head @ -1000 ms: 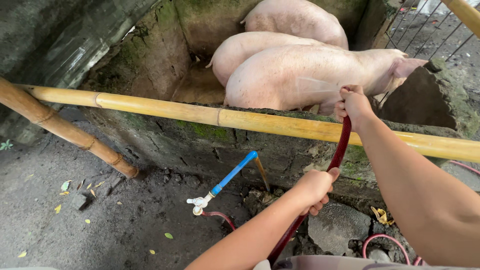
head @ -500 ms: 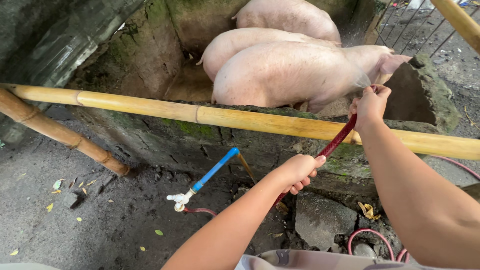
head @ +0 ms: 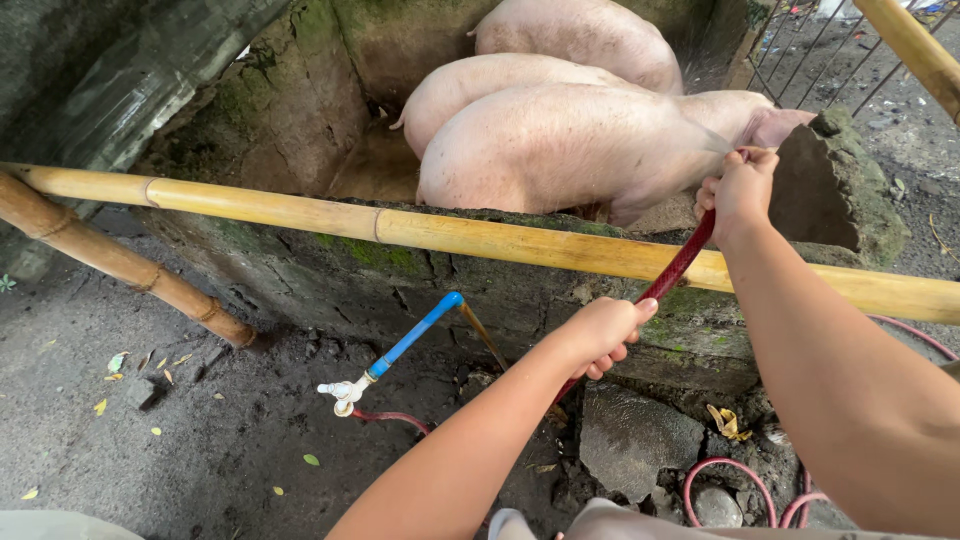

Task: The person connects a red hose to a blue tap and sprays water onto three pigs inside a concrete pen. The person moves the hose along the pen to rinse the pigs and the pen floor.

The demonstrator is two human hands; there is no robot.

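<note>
Since half a second ago both hands have slid a little along the red hose (head: 672, 275), the right one lifting nearer the pigs; the bamboo rail (head: 300, 212) has stayed where it was.

Going left to right: at 9 o'clock a second bamboo pole (head: 120, 262) slants down to the dirt floor, with a few fallen leaves (head: 115, 362) beside it. Near 7 o'clock of centre a blue pipe (head: 415, 335) runs down to a white tap (head: 342, 392), from which a thin red line leads off over the ground. The left hand (head: 600, 335), just right of centre, is closed in a fist round the red hose below the rail. The hose climbs toward 1 o'clock, crossing in front of the rail. The right hand (head: 738, 190), at 2 o'clock, is wrapped tight about the hose's upper end, over the mossy concrete wall (head: 330, 265). Behind the wall, at 12 o'clock, three pink pigs (head: 560, 140) stand close together. At 5 o'clock more red hose coils (head: 740, 470) lie among stones.
</note>
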